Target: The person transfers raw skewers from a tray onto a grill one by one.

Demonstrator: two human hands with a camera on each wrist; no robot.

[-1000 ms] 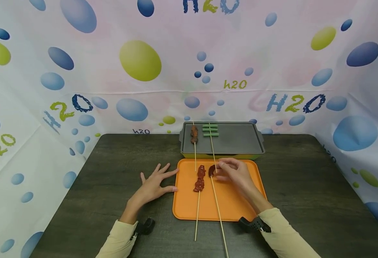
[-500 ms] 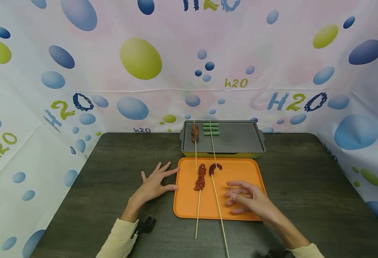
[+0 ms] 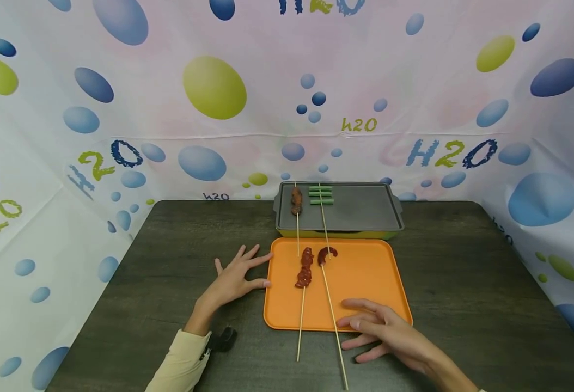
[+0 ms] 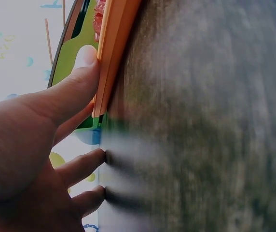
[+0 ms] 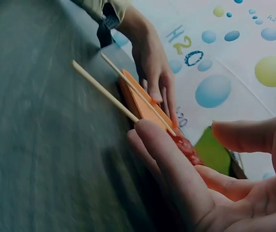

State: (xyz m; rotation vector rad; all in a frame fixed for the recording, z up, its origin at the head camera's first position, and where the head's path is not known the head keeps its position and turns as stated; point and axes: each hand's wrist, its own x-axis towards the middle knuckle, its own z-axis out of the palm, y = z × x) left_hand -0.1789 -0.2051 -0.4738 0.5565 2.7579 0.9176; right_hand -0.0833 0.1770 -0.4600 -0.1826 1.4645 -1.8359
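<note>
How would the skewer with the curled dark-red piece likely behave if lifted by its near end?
The stick looks long, thin and straight, so probably light and fairly stiff. The curled piece sits at the far end, so the lift would likely feel tip-heavy. That piece bends to one side, so the stick may twist.

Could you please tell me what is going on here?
A person's left hand touches the left edge of an orange tray; the right hand, apparently holding nothing, is by the tray's near edge. A red skewer and a dark curled skewer lie on the tray, a brown skewer and a green skewer on the grey pan beyond.
</note>
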